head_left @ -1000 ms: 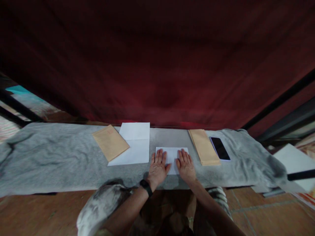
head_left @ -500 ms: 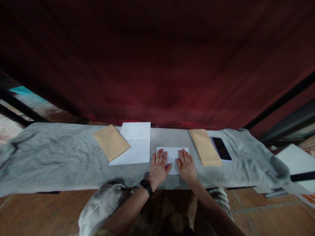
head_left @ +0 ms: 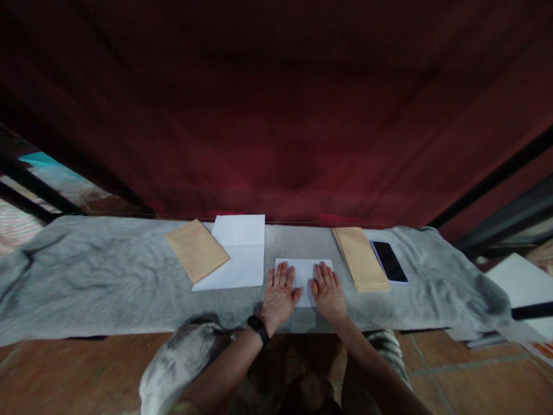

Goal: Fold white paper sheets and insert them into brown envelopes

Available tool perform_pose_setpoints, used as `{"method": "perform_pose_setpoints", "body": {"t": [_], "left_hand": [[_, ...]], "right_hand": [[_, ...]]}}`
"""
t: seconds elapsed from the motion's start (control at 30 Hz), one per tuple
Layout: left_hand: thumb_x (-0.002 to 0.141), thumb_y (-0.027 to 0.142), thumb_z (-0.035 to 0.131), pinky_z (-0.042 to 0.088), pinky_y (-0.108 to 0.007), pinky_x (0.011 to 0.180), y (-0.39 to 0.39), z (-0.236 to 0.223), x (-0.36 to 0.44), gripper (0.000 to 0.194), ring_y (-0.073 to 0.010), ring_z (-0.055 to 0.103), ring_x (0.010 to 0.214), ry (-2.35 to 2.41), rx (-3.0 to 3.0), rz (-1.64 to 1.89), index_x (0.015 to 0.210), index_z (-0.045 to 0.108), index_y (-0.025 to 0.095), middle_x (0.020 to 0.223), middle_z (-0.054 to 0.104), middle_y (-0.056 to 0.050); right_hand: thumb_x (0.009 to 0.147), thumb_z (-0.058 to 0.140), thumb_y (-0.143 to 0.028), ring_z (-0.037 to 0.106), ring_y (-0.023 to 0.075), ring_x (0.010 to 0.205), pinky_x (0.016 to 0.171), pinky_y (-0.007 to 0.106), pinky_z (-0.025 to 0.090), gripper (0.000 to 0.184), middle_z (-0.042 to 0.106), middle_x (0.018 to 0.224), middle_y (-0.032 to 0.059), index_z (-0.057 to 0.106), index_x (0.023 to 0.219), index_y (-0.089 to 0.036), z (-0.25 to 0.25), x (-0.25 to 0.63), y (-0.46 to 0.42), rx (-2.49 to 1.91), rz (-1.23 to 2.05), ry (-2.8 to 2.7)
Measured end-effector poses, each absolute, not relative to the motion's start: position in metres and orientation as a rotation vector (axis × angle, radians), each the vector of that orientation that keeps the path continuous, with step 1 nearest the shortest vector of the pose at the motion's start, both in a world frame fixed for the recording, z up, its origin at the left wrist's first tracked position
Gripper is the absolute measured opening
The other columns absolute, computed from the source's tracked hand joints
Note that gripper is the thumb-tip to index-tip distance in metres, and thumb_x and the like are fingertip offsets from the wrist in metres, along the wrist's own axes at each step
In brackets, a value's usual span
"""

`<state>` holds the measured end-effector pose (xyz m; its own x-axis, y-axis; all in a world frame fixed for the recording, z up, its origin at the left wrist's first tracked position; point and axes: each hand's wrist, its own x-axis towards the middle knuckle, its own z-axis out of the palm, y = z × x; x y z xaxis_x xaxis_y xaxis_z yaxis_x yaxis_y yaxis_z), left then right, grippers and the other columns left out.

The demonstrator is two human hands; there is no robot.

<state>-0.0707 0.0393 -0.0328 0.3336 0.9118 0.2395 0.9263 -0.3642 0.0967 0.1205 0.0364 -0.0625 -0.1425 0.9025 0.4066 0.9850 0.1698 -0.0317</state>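
A small white sheet of paper [head_left: 306,276], perhaps folded, lies on the grey cloth in front of me. My left hand [head_left: 280,294] rests flat on its left part, fingers stretched forward and thumb out to the side. On the right part my right hand [head_left: 329,293] lies flat in the same way. Both hands are open, palms down, and cover the sheet's sides and near corners. Left of them is a larger creased white sheet [head_left: 242,259], with a brown envelope [head_left: 197,251] over its left side. To the right sits a stack of brown envelopes [head_left: 362,259].
A phone [head_left: 389,262] lies right of the envelope stack. The grey cloth [head_left: 112,271] covers a long narrow bench, with a dark red curtain [head_left: 276,127] hanging behind it. Black bars stand at both ends. White sheets [head_left: 522,282] are low at the right, above the tiled floor.
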Motion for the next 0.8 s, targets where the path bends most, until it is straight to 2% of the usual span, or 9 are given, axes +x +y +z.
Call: {"method": "perform_pose_setpoints", "body": {"t": [0.63, 0.8], "left_hand": [[0.098, 0.053, 0.036, 0.018, -0.051, 0.121, 0.0398, -0.0358, -0.0721, 0.066, -0.0286, 0.026, 0.149, -1.73, -2.519, -0.363, 0.15, 0.038, 0.013, 0.159, 0.032, -0.016], [0.098, 0.052, 0.037, 0.017, -0.05, 0.121, 0.04, -0.0347, -0.0715, 0.065, -0.0284, 0.026, 0.148, -1.731, -2.519, -0.362, 0.15, 0.038, 0.013, 0.159, 0.032, -0.015]], "right_hand": [[0.103, 0.033, -0.035, 0.036, 0.0281, 0.142, 0.115, 0.047, 0.027, 0.055, 0.039, 0.155, 0.0164, 0.031, 0.154, -0.012, -0.059, 0.1191, 0.0356, -1.81, -0.318, -2.091], [0.103, 0.031, -0.034, 0.037, 0.0283, 0.142, 0.114, 0.046, 0.027, 0.053, 0.041, 0.154, 0.0163, 0.037, 0.151, -0.011, -0.057, 0.1184, 0.0355, -1.832, -0.325, -2.109]]}}
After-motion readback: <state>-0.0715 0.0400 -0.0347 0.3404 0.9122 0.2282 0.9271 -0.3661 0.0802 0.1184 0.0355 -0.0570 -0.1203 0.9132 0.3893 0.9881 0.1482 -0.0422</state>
